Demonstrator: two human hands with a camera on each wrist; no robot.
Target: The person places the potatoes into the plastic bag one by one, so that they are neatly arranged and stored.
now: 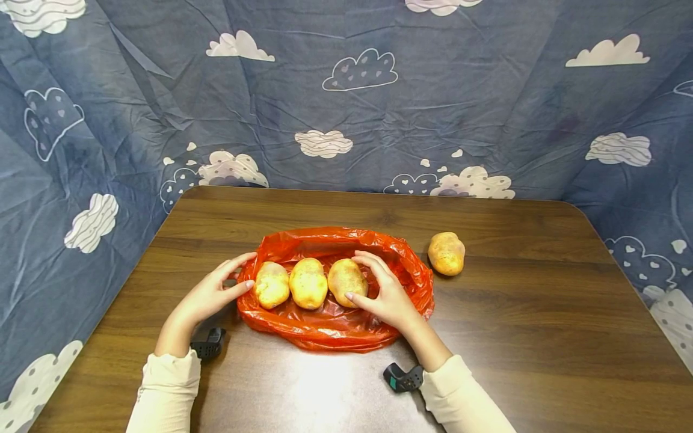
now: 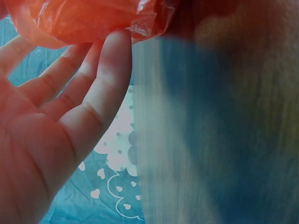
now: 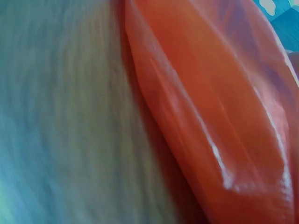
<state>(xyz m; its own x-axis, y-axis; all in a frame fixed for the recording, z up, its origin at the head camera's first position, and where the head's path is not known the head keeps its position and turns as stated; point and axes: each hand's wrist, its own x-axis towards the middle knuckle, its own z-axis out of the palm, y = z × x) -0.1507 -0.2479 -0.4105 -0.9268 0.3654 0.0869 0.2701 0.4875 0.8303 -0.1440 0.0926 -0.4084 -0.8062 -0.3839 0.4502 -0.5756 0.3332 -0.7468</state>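
Observation:
A red plastic bag (image 1: 346,344) lies spread open on the table, with three potatoes in a row inside: a left potato (image 1: 272,285), a middle potato (image 1: 308,284) and a right potato (image 1: 346,282). My right hand (image 1: 387,297) reaches over the bag's right part and holds the right potato between thumb and fingers. At the bag's left rim, my left hand (image 1: 213,291) touches the plastic with extended fingers, its thumb tip close to the left potato. The left wrist view shows the thumb (image 2: 110,70) against the bag. In the right wrist view the bag (image 3: 210,116) hides the right hand's fingers.
Another potato (image 1: 446,254) lies on the brown wooden table (image 1: 541,300), to the right of the bag. A dark blue cloth (image 1: 379,120) with cloud prints hangs behind the table. Black wrist devices (image 1: 403,377) show near both sleeves.

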